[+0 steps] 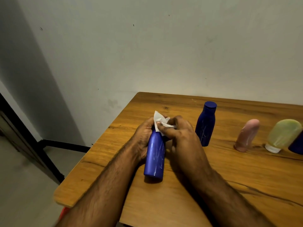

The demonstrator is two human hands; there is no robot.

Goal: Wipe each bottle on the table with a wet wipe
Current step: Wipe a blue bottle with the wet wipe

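Note:
A blue bottle (155, 158) is held tilted over the wooden table (196, 185), its base towards me. My left hand (144, 136) grips its upper part. My right hand (178, 133) pinches a white wet wipe (159, 121) against the bottle's top, which the hands and wipe hide. A second blue bottle (205, 125) stands upright just right of my right hand. Further right stand a pink bottle (248, 135) and a yellow-green bottle (284, 134) on its white cap.
Part of another dark blue bottle (297, 145) shows at the right frame edge. The table's left edge (98, 145) drops to the floor, where a black frame (64, 145) runs along the wall. A pale wall stands behind the table.

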